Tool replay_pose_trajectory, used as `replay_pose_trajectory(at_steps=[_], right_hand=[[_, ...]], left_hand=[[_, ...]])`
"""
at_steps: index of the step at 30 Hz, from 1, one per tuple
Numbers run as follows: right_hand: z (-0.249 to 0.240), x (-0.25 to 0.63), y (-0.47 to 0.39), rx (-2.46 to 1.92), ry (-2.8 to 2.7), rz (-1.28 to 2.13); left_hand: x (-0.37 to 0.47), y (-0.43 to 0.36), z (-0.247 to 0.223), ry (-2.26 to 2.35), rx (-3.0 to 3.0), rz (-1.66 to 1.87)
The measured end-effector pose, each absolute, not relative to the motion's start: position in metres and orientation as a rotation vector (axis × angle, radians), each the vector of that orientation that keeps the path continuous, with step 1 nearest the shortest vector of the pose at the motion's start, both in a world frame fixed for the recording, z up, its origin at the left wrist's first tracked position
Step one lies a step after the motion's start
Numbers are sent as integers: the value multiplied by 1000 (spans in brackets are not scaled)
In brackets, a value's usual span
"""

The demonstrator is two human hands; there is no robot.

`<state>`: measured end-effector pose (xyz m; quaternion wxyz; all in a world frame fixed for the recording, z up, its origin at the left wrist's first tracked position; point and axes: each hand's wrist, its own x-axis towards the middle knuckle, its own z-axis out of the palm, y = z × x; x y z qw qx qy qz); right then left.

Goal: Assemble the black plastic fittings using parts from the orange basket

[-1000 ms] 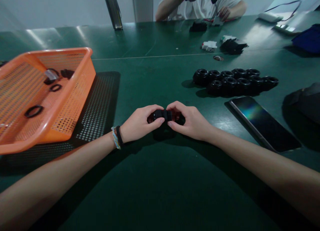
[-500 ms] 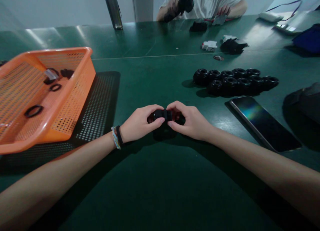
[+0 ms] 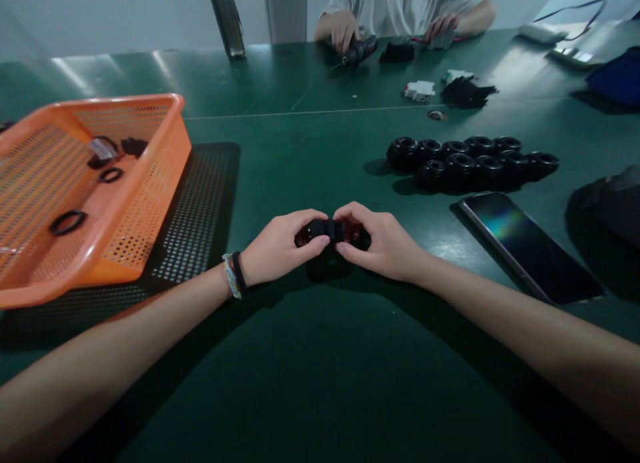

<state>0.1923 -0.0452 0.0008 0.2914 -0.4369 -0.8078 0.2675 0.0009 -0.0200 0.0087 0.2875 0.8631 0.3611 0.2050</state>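
Note:
A black plastic cable gland [image 3: 320, 231], lying sideways, is held between my two hands just over the green table. My left hand [image 3: 284, 245] grips its left part, thumb in front and fingers behind. On the other end, the fingers and thumb of my right hand [image 3: 377, 241] close round the ribbed right part. Much of the piece is covered by fingers. Beyond my right hand stand several similar black cable glands [image 3: 460, 164] in two rows, their round openings facing up.
An orange basket [image 3: 163, 183] with a few black rings [image 3: 67, 223] stands at left. A phone [image 3: 533, 249] lies at right, near a dark bag-like object [image 3: 617, 203]. Across the table, a co-worker's hand [image 3: 344, 33] holds a power drill [image 3: 361, 51]. A bottle [image 3: 227, 19] stands at the back.
The co-worker's drill has come down from chest height to the tabletop, with its bit pointing left. My hands and the cable gland look almost unchanged.

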Motion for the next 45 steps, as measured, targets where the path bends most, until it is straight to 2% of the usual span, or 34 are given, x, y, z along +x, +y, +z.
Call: replay_pose_trajectory(at_steps=[45], right_hand=[[1, 192, -45, -1162, -2151, 724]], left_hand=[[1, -20, 7, 953, 2284, 566]])
